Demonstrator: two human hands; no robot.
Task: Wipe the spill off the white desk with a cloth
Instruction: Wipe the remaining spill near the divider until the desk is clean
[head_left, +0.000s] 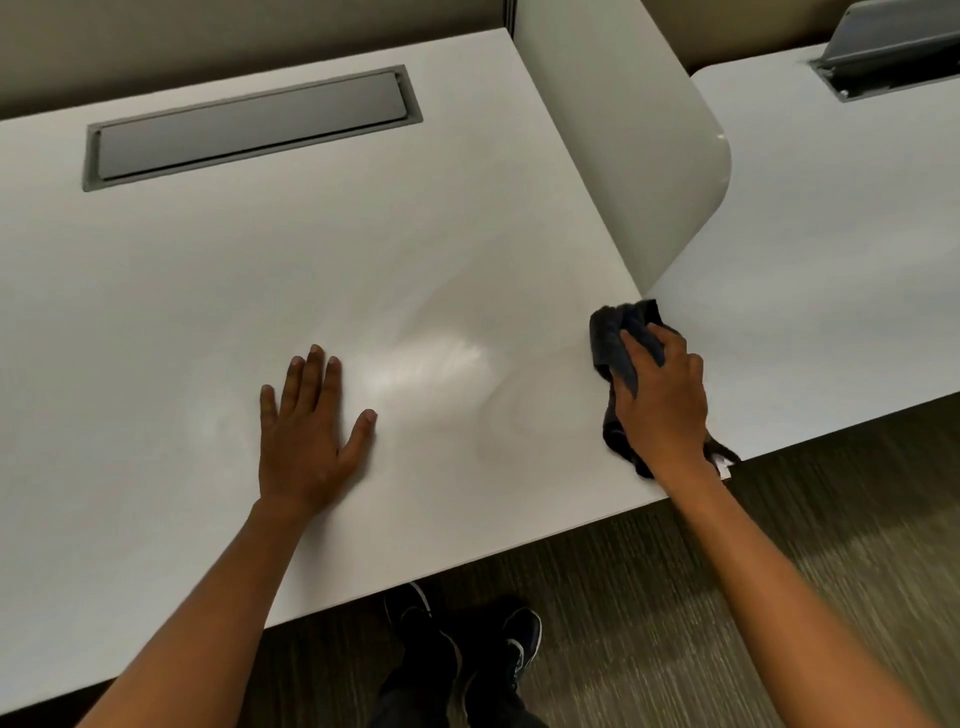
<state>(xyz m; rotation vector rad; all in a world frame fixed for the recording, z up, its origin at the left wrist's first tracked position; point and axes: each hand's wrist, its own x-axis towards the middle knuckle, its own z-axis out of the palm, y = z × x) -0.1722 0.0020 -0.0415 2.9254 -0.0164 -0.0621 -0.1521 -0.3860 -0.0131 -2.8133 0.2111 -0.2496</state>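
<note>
The white desk (218, 291) fills most of the view. My right hand (662, 400) presses a crumpled dark grey cloth (615, 343) flat on the desk at its right edge, close to the foot of the divider. My left hand (306, 431) lies flat on the desk with fingers spread, holding nothing. Between the hands a faint damp sheen with curved smear marks (431, 364) shows on the surface.
A grey cable-tray lid (249, 124) is set into the back of the desk. A white rounded divider panel (649, 156) stands at the right, with a second white desk (831, 249) beyond it. The desk's front edge runs above the carpet (727, 597) and my shoes (467, 623).
</note>
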